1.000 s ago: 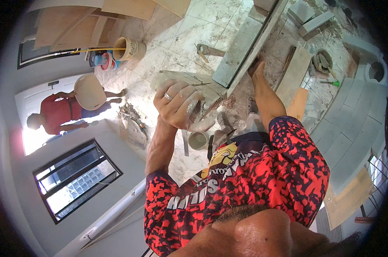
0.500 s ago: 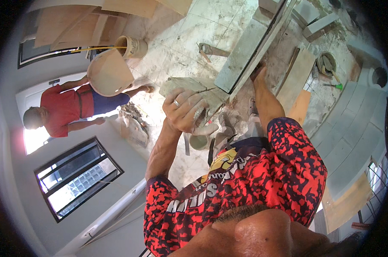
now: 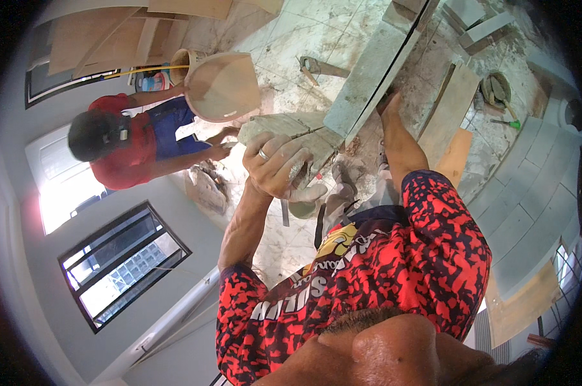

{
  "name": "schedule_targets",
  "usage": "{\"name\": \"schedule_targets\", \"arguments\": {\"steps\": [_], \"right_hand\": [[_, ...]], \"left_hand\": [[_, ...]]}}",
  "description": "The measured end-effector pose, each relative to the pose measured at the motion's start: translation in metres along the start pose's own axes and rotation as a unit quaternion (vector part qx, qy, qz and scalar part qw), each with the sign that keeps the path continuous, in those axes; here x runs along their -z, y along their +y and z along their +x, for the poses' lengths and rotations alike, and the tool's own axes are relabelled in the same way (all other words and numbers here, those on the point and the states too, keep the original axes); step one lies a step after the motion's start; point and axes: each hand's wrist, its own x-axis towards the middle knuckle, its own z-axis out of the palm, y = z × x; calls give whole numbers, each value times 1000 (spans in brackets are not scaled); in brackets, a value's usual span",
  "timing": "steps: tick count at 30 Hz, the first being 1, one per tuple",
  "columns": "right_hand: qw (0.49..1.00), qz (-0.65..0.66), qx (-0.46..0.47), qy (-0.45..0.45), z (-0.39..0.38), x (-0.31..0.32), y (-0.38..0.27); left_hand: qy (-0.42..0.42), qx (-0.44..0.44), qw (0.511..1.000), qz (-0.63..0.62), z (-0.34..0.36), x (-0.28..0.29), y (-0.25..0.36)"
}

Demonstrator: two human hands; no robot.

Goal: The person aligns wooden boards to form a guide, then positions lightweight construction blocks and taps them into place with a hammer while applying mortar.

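Note:
My left hand [image 3: 275, 166], with a ring on one finger, is closed on the near edge of a grey, mortar-caked slab [image 3: 304, 128] held out in front of me. My right hand [image 3: 389, 106] reaches forward to the underside of a long grey concrete ledge [image 3: 374, 64]. Its fingers are hidden against the ledge. The slab's far end touches that ledge.
A co-worker [image 3: 120, 145] in a red shirt and blue shorts stands at left, lifting a tan pan [image 3: 223, 87] close to the slab. Below lie a tiled floor, wooden planks [image 3: 448, 112], a round bucket with a trowel [image 3: 497, 87] and a hand tool [image 3: 313, 67]. A dark-framed window [image 3: 120, 264] is at lower left.
The co-worker has come closer and raised the tan pan up toward the slab. My left hand has kept its grip on the slab and shifted slightly.

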Motion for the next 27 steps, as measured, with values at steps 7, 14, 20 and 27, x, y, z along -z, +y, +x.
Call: {"name": "schedule_targets", "arguments": {"steps": [7, 14, 20, 27], "right_hand": [[999, -12, -34, -13, -23, -21, -15], [989, -144, 15, 7, -3, -6, -16], [956, -291, -35, -20, -31, -28, -40], [922, -381, -65, -5, -67, -63, -66]], "left_hand": [[28, -11, 999, 11, -4, -3, -3], [26, 28, 999, -23, 5, -6, 4], [54, 34, 998, -2, 4, -7, 9], [64, 26, 998, 3, -4, -10, -2]]}}
